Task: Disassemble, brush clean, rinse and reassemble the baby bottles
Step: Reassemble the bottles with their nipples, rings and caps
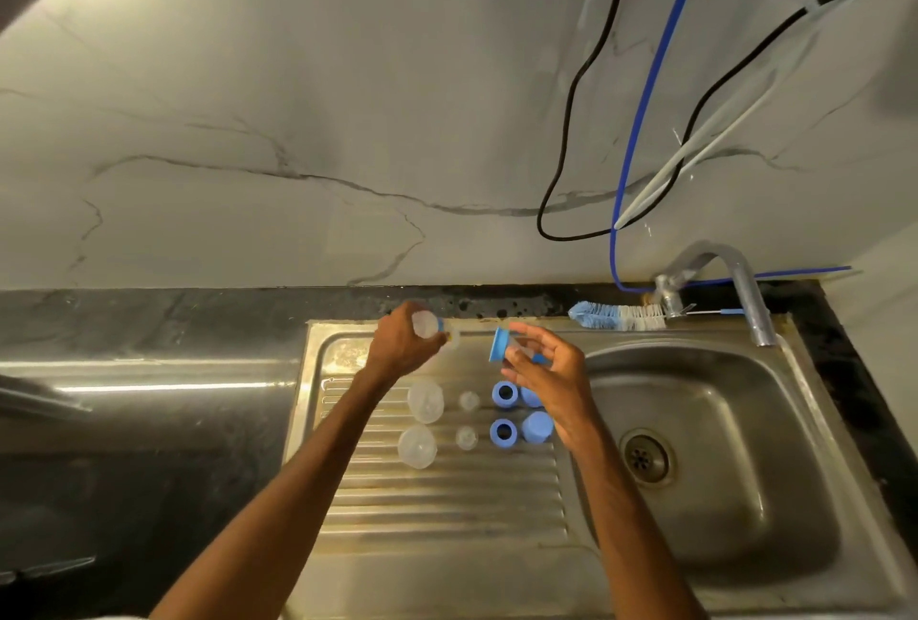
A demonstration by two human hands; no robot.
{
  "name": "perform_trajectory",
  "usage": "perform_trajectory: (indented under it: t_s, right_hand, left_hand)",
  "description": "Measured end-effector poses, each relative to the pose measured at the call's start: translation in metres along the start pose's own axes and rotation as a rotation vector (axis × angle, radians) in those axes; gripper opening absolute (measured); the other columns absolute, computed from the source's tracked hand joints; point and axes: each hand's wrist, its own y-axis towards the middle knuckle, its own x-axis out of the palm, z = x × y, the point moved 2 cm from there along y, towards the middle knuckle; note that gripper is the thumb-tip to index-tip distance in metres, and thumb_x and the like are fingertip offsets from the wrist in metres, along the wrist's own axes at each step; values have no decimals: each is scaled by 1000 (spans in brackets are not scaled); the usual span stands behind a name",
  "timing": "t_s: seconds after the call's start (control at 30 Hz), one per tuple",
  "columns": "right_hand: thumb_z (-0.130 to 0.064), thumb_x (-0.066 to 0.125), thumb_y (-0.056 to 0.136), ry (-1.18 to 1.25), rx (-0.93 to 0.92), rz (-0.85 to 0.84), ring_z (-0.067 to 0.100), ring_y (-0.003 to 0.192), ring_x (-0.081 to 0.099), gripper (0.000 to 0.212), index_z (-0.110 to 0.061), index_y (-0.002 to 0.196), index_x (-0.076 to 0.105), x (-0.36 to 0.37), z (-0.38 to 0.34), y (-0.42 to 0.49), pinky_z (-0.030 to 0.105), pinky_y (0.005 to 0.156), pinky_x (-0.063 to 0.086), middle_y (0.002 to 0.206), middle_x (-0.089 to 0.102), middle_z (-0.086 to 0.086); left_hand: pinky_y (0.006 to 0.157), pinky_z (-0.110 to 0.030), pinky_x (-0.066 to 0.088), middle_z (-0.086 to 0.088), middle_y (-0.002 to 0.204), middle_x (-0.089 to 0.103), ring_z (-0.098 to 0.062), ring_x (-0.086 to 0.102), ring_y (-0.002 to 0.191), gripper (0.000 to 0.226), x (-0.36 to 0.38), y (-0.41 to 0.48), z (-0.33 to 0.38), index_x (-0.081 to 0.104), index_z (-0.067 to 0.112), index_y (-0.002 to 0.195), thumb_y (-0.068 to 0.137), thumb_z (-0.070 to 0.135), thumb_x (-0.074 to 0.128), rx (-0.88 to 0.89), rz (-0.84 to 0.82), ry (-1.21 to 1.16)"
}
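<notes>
Seemingly late in disassembly; the last bottle is in hand.
Over the drainboard's (447, 510) far edge, the left hand (397, 346) is curled round a clear bottle (425, 324). The right hand (546, 371) pinches a blue ring (498, 345) in thumb and fingertips, other fingers loose, ring just apart from bottle. At mid-drainboard two stripped sets lie in rows: clear bodies (425, 401), teats (468, 401), rings (505, 393) and caps (537, 426) toward the basin (720, 421) edge. The brush (616, 316) lies along the sink's back edge by the tap (740, 281), in neither hand, and no water is seen running. Judged: brushing, rinsing and reassembly are all still to do.
</notes>
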Motion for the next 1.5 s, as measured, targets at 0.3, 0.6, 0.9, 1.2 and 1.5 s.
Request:
perform_trajectory:
  t_s: [0.3,0.6,0.9,1.2,1.5]
  right_hand:
    - [1,67,93,14,-122,-104,20,112,70,39,-19,127,67,-6,-35,-37,37,89,60,131,68,4]
    - [-16,87,77,-165,-293,-21,12,115,68,52,-17,126,70,-8,-62,-87,45,99,56,119,74,-7]
    - [-26,80,82,-109,-285,-36,24,97,75,35,-18,115,72,-10,-75,-115,34,75,63,109,77,8]
    - [-38,73,86,-47,-237,42,30,85,77,32,-16,109,71,0,-90,-129,41,65,64,101,76,9]
    - [-23,74,90,-64,-198,-34,32,78,77,34,-4,117,68,-7,-92,-138,33,63,64,92,78,14]
  left_hand:
    - [73,-35,62,-3,126,63,-25,64,111,28,-29,-79,50,65,27,125,98,22,64,18,-256,-747]
    - [71,-36,61,-11,119,68,-28,69,104,26,-37,-122,73,69,22,121,96,23,67,13,-263,-865]
    - [76,-36,62,4,110,73,-16,73,101,26,-40,-158,81,67,24,122,97,17,68,189,-290,-840]
    - [83,-42,62,2,117,71,-23,69,112,32,-49,-175,84,67,20,123,94,8,69,317,-320,-834]
    - [84,-42,62,3,117,72,-22,70,110,32,-47,-175,87,67,23,125,95,12,69,311,-312,-821]
